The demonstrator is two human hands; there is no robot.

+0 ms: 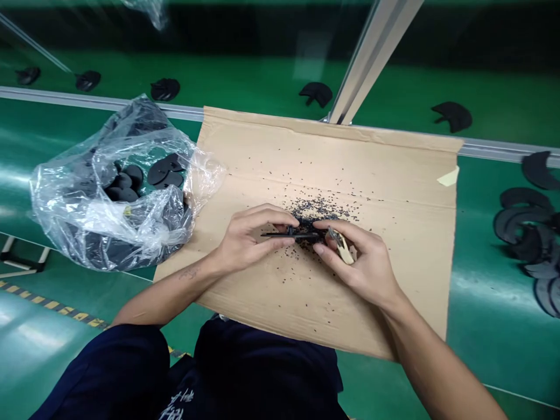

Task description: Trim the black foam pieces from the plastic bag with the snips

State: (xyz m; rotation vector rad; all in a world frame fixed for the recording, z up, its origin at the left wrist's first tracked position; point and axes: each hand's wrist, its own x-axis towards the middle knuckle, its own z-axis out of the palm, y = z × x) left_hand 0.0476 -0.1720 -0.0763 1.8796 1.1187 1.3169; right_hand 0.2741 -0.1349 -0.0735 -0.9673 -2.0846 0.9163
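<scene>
A thin black plastic part [297,235], seen edge-on, is pinched between the thumb and fingers of my left hand [254,234]. In my right hand [365,256] lies a pair of nippers [343,247] with cream handles and a metal head, tucked against the palm. The right thumb and index fingertip reach the right end of the black part; whether they grip it too I cannot tell. Beneath both hands, many tiny black scraps [321,205] are scattered over a cardboard sheet [262,140].
A clear plastic bag [70,192] full of black rounded parts [125,181] stands at the left. Several curved black parts [525,216] are piled on the green table [481,326] at the right. A metal post [371,58] rises behind the cardboard.
</scene>
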